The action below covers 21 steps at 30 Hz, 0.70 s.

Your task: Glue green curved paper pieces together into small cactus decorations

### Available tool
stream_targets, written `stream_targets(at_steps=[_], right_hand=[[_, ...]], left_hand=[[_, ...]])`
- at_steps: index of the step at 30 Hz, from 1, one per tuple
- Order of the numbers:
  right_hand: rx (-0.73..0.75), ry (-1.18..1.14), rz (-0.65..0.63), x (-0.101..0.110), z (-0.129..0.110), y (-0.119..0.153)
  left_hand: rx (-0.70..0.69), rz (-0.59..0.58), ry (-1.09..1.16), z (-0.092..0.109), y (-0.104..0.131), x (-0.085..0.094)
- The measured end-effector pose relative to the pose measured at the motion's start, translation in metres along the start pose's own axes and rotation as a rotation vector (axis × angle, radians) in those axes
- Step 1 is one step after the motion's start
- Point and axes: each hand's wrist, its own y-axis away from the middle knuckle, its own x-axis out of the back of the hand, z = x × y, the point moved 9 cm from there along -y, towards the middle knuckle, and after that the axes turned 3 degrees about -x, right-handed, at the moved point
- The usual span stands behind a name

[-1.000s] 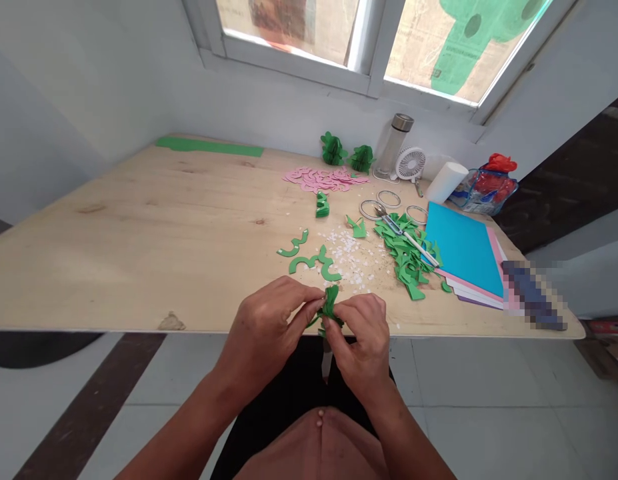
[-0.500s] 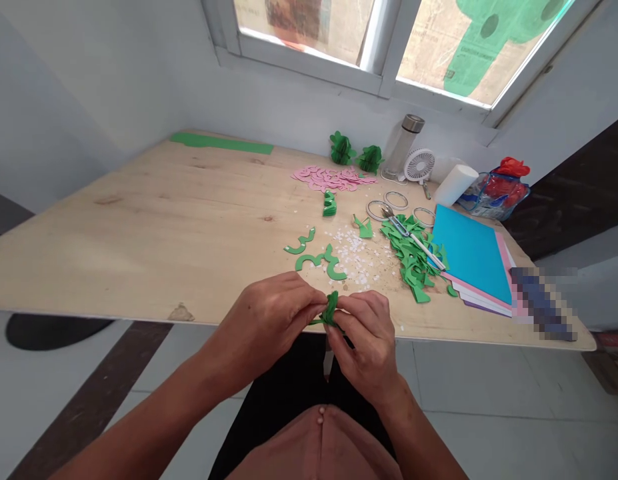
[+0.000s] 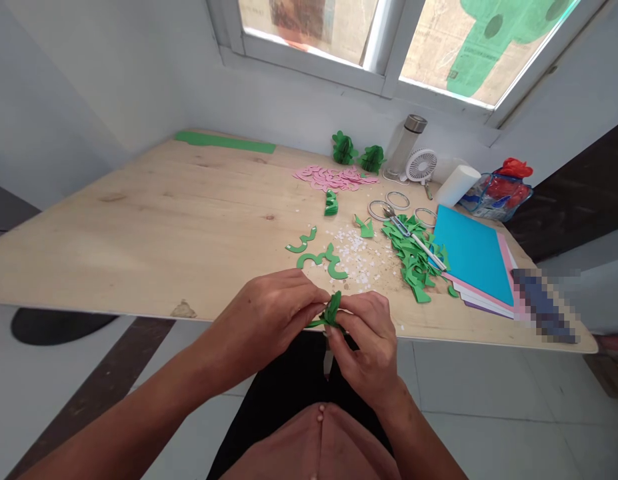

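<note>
At the table's front edge, a small green layered paper piece [image 3: 333, 310] is pinched between both hands. My left hand [image 3: 276, 310] grips its left side with thumb and forefinger. My right hand [image 3: 366, 333] closes on its right side, and the fingers hide part of it. Just beyond lie curved green paper cut-outs [image 3: 323, 259] and a folded green paper piece [image 3: 331, 203]. White paper bits [image 3: 353, 250] are scattered to the right of these. Farther back stand two green paper honeycomb shapes [image 3: 343, 148].
On the right are a heap of green scraps [image 3: 413, 260], a craft knife [image 3: 399, 223], tape rolls [image 3: 397, 200] and coloured paper sheets [image 3: 473, 250]. A bottle [image 3: 406, 143], a small fan [image 3: 421, 165] and pink cut-outs [image 3: 333, 178] are at the back.
The layered green paper between my fingers has fanned out and turned slightly, showing more of its face. Both hands keep their grip; the view has shifted a little.
</note>
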Motion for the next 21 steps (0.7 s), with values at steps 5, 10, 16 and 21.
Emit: stream_targets(at_steps=[5,10,16,21], right_hand=[[-0.018,-0.003,0.001,0.0,0.001,0.0],[0.008,-0.024,-0.037,-0.001,-0.001,0.001],[0.061,-0.048,-0.1,-0.005,-0.005,0.003],[0.061,-0.05,-0.114,-0.006,-0.006,0.002]], left_hand=[[-0.031,-0.036,-0.042,0.007,0.002,-0.001],[-0.074,-0.071,-0.09,0.014,0.001,0.003],[-0.178,-0.176,-0.103,0.016,0.001,0.001],[-0.215,-0.184,-0.167,0.021,0.0,0.002]])
